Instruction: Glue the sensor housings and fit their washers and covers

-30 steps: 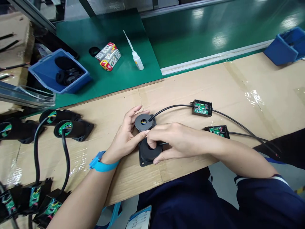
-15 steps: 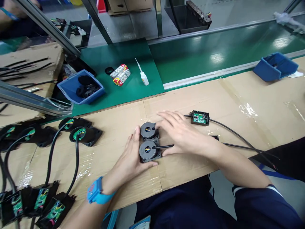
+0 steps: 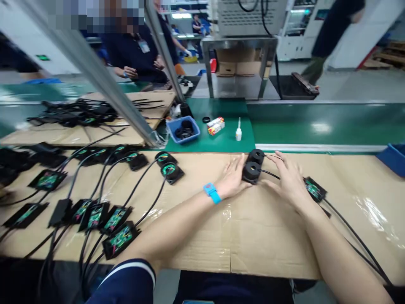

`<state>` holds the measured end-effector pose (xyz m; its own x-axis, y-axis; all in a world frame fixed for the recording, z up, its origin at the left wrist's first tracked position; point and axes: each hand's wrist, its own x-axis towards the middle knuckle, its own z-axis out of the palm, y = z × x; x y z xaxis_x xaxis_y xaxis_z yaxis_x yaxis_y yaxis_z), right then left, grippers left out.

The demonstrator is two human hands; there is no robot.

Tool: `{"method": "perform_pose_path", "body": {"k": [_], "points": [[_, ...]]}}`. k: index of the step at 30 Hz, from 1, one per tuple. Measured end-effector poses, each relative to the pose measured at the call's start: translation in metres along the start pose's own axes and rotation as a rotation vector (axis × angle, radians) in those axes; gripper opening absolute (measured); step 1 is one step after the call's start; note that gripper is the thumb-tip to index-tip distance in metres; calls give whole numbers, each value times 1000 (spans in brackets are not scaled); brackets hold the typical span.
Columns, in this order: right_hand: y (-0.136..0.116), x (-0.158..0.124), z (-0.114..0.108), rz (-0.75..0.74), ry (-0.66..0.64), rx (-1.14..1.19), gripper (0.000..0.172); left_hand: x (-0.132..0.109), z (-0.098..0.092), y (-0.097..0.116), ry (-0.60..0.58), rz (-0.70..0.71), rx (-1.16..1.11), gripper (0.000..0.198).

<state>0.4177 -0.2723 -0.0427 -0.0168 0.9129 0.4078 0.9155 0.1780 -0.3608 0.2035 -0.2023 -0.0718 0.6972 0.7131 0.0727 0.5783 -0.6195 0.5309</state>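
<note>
Two black round housings with cables stand side by side on the cardboard-covered bench. My left hand lies flat against their left side, fingers stretched out. My right hand rests on their right side with its fingers spread, over the thin black cable. A small open box with a green circuit board lies just right of my right hand, joined by a cable. A blue band is on my left wrist.
Many more housings and green-board boxes with black cables cover the bench's left half. On the green mat stand a blue bin, small red-yellow boxes and a glue bottle. A slanted metal post crosses left. A person sits beyond.
The view has lifted and pulled back, showing the far side of the line. Both hands have pushed the two housings away across the cardboard, towards the green mat.
</note>
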Motion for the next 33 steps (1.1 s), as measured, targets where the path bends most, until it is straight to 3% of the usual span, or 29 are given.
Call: {"method": "perform_pose_path", "body": {"k": [2,4,6,9,12,16,19,21,25,27,29,33], "points": [[-11,-6,-11,-83,79,49,55,-16,-13,6,59,-1,14,83],[-33,-19,-26,-182,65,227,42,-49,-37,1,112,-6,33,77],[-65,-36,-39,-244,-142,436,27,-94,-71,-15,187,-79,60,72],[-119,-70,-39,-260,-717,825,22,-172,-123,-55,293,-264,92,66],[-169,-108,1,-106,-1109,1120,41,-242,-155,-93,319,-443,117,67],[-235,-147,92,267,-1348,1382,72,-294,-157,-118,245,-537,126,72],[-296,-157,148,378,-1355,1469,92,-304,-150,-122,193,-505,104,73],[-339,-155,171,461,-1310,1509,92,-304,-149,-122,167,-476,78,69],[-393,-145,191,576,-1108,1603,58,-301,-154,-126,109,-428,-14,50],[-397,-145,190,612,-1013,1622,45,-294,-158,-134,104,-414,-73,41],[-387,-150,183,627,-952,1630,53,-277,-161,-149,155,-408,-133,36],[-352,-164,159,602,-891,1649,71,-208,-160,-184,354,-392,-267,41]]}}
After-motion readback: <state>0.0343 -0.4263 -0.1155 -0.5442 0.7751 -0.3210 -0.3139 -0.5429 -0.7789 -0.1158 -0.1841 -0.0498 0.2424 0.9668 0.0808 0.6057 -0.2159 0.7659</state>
